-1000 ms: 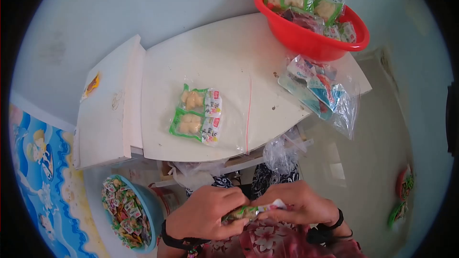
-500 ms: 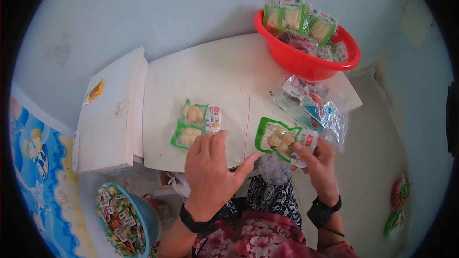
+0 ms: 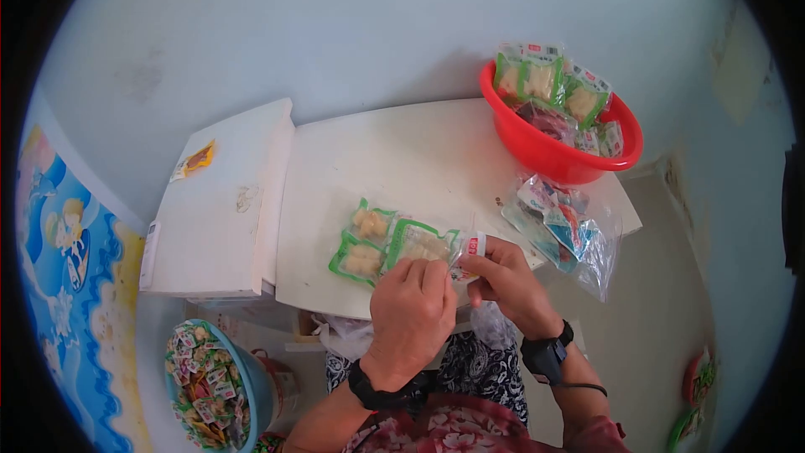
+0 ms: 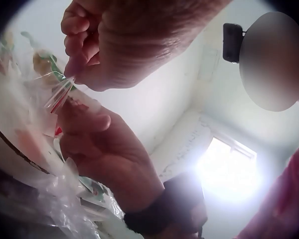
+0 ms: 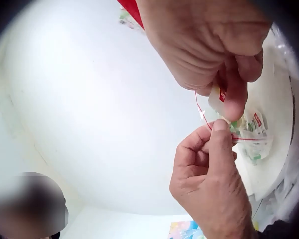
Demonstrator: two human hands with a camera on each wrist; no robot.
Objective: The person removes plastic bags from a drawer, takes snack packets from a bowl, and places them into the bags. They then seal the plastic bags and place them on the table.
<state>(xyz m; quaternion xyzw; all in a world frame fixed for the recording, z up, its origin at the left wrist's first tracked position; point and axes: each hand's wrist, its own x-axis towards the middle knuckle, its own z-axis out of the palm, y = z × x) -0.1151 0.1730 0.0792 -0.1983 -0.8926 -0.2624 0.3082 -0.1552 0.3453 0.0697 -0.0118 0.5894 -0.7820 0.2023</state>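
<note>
My left hand (image 3: 411, 310) pinches the mouth edge of a clear zip bag (image 5: 248, 139), which has a red line along its opening. Two green-edged snack packets (image 3: 362, 260) with pale pieces lie in that bag on the white table. My right hand (image 3: 511, 285) grips the white label end of another snack packet (image 3: 426, 236). Its green-edged body reaches leftward at the bag's mouth, beside the other two. Seen from the right wrist, the label end (image 5: 222, 94) shows under the right fingers, close to the left thumb. Part of the packet is hidden behind the left hand.
A red basin (image 3: 549, 155) heaped with packets stands at the table's back right. Before it, a clear bag with blue and white packets (image 3: 570, 231) overhangs the edge. A blue tub (image 3: 260, 377) of small packets stands lower left. A raised white box (image 3: 218, 210) borders the table's left.
Both hands first held the packet low near the lap. The right hand then carried it up over the table and left to the bag, whose edge the left hand has taken hold of.
</note>
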